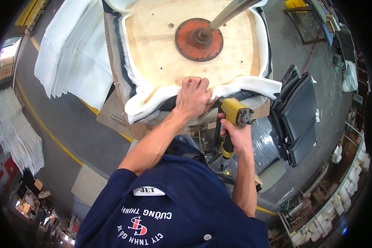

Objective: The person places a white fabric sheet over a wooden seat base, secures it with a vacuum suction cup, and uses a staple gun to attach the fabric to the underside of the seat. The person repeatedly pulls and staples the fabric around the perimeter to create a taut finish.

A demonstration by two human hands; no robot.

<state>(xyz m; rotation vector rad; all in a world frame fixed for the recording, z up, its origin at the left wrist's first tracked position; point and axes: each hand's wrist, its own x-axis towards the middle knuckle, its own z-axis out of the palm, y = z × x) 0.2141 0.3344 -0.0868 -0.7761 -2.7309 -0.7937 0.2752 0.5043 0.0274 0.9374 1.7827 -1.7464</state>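
Leftmost, a stack of white foam sheets [76, 49] is seen lying beside the workbench [111, 118]. Next to it, an upturned seat [194, 45] is set on the bench — its plywood base faces up, with a round orange plate [199, 39] and a metal pole [231, 12] at the middle. White padding [244, 86] is pressed down over the seat's near edge by the left hand [193, 98], fingers curled and gripping the wrap. Just to the right, a yellow staple gun [234, 120] is clasped by the right hand [235, 134] — fingers closed around its handle, nose close to the seat edge. Farther right, black cushions [299, 115] are stacked.
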